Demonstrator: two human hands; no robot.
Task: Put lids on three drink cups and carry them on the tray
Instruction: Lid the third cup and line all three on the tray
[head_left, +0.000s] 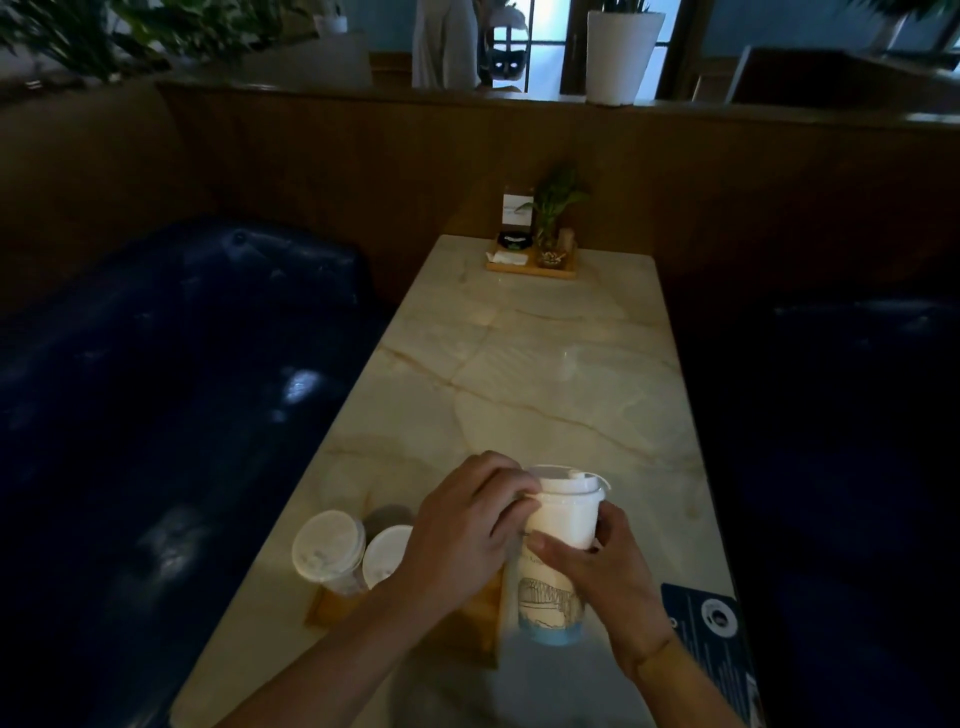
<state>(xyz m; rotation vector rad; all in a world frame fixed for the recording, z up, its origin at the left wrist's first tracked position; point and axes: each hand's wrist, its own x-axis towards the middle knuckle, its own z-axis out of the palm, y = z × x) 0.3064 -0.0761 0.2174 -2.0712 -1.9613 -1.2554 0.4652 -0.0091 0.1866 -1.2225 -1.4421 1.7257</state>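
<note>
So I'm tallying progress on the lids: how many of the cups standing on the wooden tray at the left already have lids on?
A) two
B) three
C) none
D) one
A: two lidded cups stand side by side on the wooden tray, while the left hand and right hand hold a third cup with its lid on top.

Low in the frame, a tall white cup (558, 566) with a line drawing and a blue base stands upright beside the wooden tray (467, 623), a white lid (569, 480) on its rim. At lower left, two more cups (328, 551) (387, 553) stand upright on the tray, touching, each capped with a translucent lid.
</note>
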